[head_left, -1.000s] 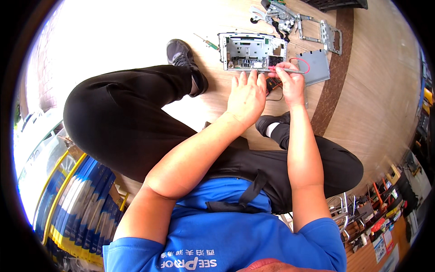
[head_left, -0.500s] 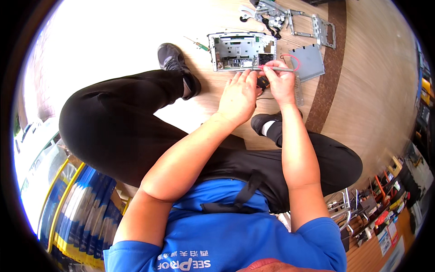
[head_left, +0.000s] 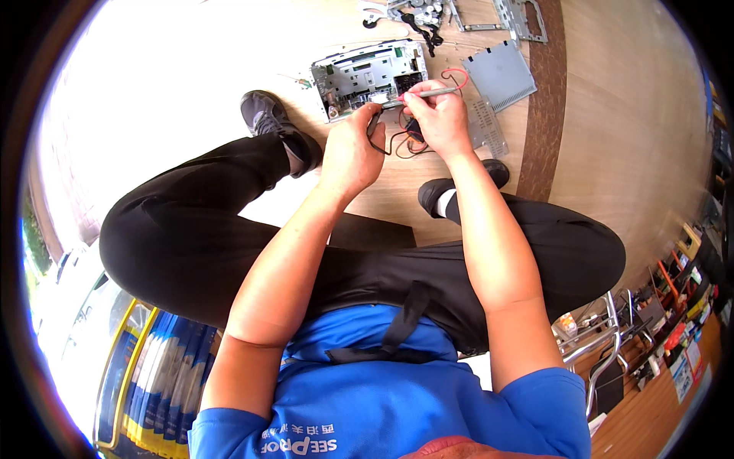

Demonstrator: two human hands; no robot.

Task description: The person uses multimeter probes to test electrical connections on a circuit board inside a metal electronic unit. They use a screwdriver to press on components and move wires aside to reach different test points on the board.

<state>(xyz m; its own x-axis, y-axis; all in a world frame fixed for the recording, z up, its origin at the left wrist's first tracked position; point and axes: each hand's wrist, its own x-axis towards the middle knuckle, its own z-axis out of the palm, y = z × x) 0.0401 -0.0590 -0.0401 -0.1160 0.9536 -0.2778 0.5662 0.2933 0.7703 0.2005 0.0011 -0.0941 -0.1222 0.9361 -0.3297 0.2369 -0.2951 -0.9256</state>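
Seated on a wooden floor [head_left: 612,153], knees spread, both forearms reached far forward. Right hand [head_left: 440,118] had its fingers pinched together round a slim grey screwdriver [head_left: 428,93], the shaft lying nearly level and pointing left toward the opened device. Left hand [head_left: 352,149] sat just left of it, fingers curled round a small dark part with black wires [head_left: 397,141] looping beneath; exactly what it gripped could not be made out. A red wire loop [head_left: 456,74] showed just beyond the right hand.

The opened metal chassis [head_left: 367,76] lay on the floor just far of both hands, its shallow tray holding a green-grey circuit board and dark components. To its right lay a flat grey cover plate [head_left: 501,73] and a perforated metal panel [head_left: 485,130], near each other. Farther off, more loose metal brackets [head_left: 520,15] and a tangle of black cable.

Near right, a shelf [head_left: 680,321] crowded with small coloured items, too small to tell apart
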